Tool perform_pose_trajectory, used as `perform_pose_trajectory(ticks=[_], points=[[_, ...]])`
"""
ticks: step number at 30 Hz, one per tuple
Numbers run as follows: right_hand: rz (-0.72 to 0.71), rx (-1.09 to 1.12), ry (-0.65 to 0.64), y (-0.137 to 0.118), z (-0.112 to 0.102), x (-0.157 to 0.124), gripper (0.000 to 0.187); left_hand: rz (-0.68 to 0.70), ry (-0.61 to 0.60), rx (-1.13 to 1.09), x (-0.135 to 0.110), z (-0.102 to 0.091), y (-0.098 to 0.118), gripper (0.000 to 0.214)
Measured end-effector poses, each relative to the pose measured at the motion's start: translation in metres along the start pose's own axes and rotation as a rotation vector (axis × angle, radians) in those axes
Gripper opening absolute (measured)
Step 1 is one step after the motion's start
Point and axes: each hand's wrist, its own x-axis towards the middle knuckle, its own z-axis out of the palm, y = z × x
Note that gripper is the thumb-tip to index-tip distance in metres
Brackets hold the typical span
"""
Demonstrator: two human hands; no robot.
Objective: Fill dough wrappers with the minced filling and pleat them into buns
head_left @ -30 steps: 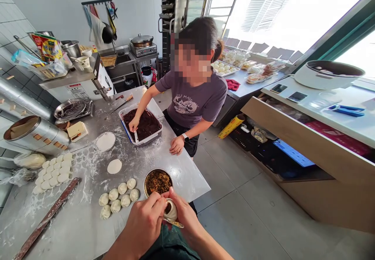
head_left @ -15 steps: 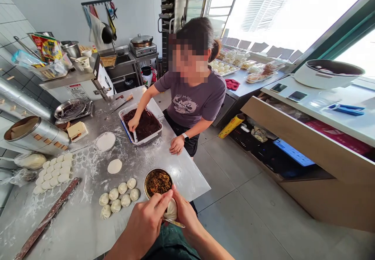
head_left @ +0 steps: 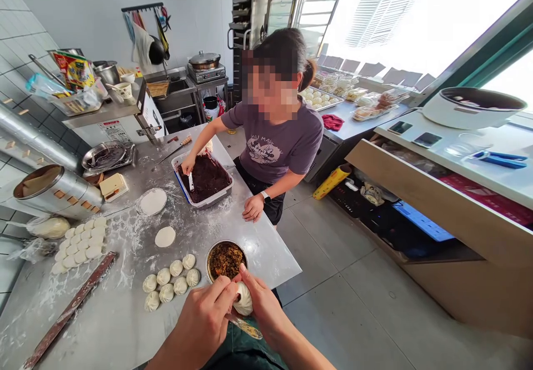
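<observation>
My left hand (head_left: 208,310) and my right hand (head_left: 263,306) meet low in the view around a pleated dough bun (head_left: 245,301). The left fingertips pinch its gathered edge, where a small dark opening shows. My right hand cups the bun's far side, thumb on top. Below it a flat filling spatula (head_left: 246,326), smeared with filling, juts out from under my left hand; its handle is hidden. Just beyond my fingers stands a metal bowl of chopped filling (head_left: 227,260). Several finished buns (head_left: 166,292) sit in two rows to the left, near a flat dough wrapper (head_left: 165,236).
Across the steel table (head_left: 266,259) a co-worker (head_left: 277,136) works a white scraper in a tub of dark paste (head_left: 204,178). At left lie several dough pieces (head_left: 81,245), a long wooden stick (head_left: 70,309) and a dish of flour (head_left: 152,201). The table's right edge borders the floor.
The bun has turned in my hands and shows more of its pleats. The spatula has tilted so its smeared face shows. The co-worker's scraper hand has shifted slightly; the view has moved a little.
</observation>
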Motion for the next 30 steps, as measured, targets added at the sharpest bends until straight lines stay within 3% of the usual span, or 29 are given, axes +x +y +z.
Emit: perform_pose_trajectory(ticks=[7,11,15,19,24,28,30], points=[[0.022,-0.031,-0.053,-0.003,0.003,-0.001,0.058,0.032,0.08,0.017,-0.002,-0.002,0.001,0.045],[0.015,-0.062,-0.054,-0.003,0.004,0.0,0.064,0.093,0.051,0.042,-0.004,-0.003,0.0,0.058],[0.037,-0.079,-0.066,-0.002,0.005,0.002,0.059,0.044,0.078,0.021,-0.008,-0.003,-0.001,0.043],[0.057,-0.09,-0.067,-0.001,0.006,0.004,0.064,0.07,0.038,0.04,-0.011,-0.003,-0.002,0.058],[0.059,-0.075,-0.098,-0.001,0.007,0.002,0.054,0.051,0.068,0.025,-0.013,-0.006,-0.004,0.041],[0.072,-0.081,-0.094,-0.001,0.009,0.003,0.059,0.111,0.079,0.044,-0.014,-0.008,-0.004,0.055],[0.086,-0.077,-0.109,0.0,0.01,0.004,0.058,0.1,0.083,0.049,-0.016,-0.008,-0.004,0.047]])
